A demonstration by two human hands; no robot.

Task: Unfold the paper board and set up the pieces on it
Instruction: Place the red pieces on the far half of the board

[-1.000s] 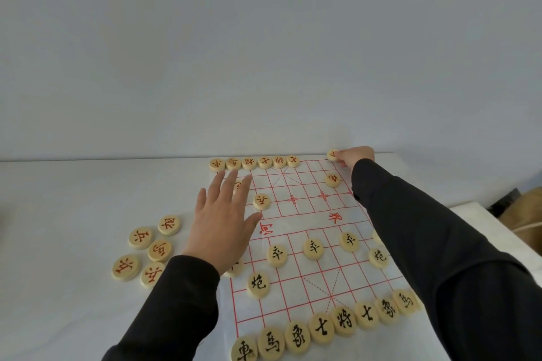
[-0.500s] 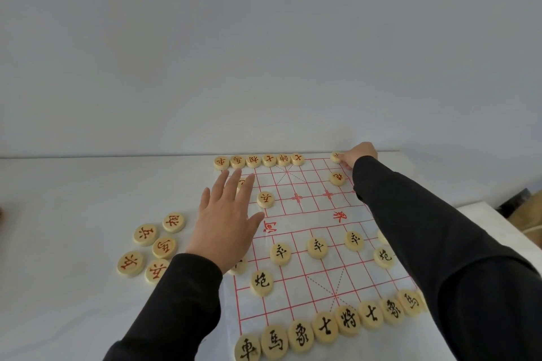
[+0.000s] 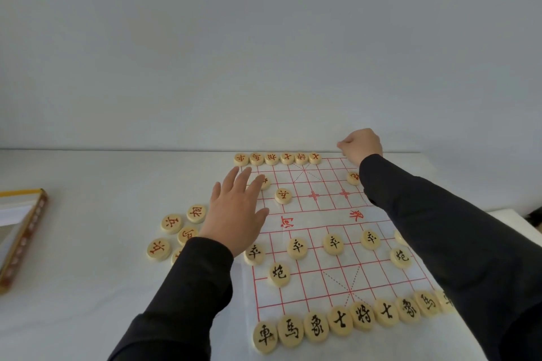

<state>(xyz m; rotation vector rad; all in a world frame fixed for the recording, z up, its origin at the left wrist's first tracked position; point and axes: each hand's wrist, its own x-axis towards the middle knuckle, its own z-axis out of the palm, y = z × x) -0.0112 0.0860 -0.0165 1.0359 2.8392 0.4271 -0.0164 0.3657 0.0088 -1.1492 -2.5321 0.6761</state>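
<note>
Since the board [image 3: 318,215] already lay open and flat on the table [image 3: 88,287], filling the centre and lower right of the frame, the step in hand was placing pieces, and by my reading the red side was the one being filled. The black pieces [image 3: 340,322] looked complete: a full row along the bottom edge, with cannons and a line of soldiers above it, the rightmost partly hidden by the sleeve. Along the top edge the red row [image 3: 277,158] held six discs running from the left corner, and the rest of that line showed none.

The right hand [image 3: 362,145] hovered over the upper right corner, fingers curled into a fist with no piece showing in it. The wrist hid the corner point, so I could not tell whether a disc sat there. The left hand [image 3: 236,211] lay flat at the board's left edge, fingers straight and spread wide, holding nothing and partly covering one red disc.

Loose reds [image 3: 173,223] waited on the table just left of that hand, and a box [image 3: 25,231] sat at the frame's far left edge. The next move probably called for picking up one of those discs. It would then have to go squarely on an open crossing in the upper half, without nudging neighbours or rucking the thin sheet.
</note>
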